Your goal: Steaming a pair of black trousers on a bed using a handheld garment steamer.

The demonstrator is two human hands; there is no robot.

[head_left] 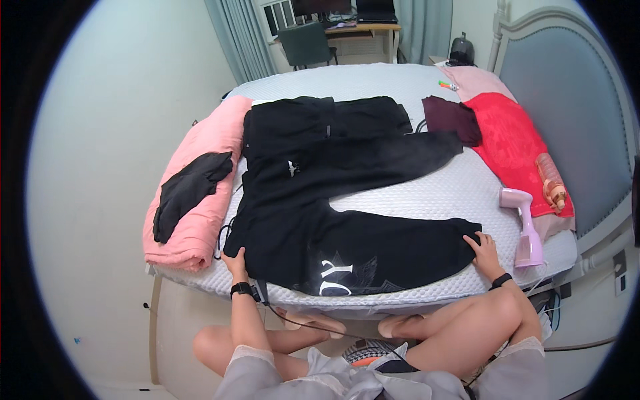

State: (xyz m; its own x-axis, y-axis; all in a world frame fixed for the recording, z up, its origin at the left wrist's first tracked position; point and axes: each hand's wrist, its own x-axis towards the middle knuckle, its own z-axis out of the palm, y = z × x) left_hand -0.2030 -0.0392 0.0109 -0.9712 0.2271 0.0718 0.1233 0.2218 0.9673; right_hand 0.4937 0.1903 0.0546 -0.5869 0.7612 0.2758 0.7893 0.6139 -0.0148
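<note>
Black sweatpants (287, 200) lie spread on the white bed, waistband toward the left and both legs stretching right. White lettering and a grey wing print mark the near leg, and a small white emblem sits on the far one. My left hand (235, 263) grips the near corner of the waistband, beside a dark drawstring. At the cuff of the near leg, my right hand (485, 252) holds the fabric's edge between thumb and fingers. A lilac handheld garment steamer (527, 230) lies just right of my right hand.
Beyond the sweatpants are folded black clothes (300, 117) and a maroon folded cloth (450, 120). A rolled pink quilt (200, 220) with a dark garment (190, 193) lines the left edge. A red cloth (510, 133) and clear bottle (547, 170) lie near the headboard (567, 87).
</note>
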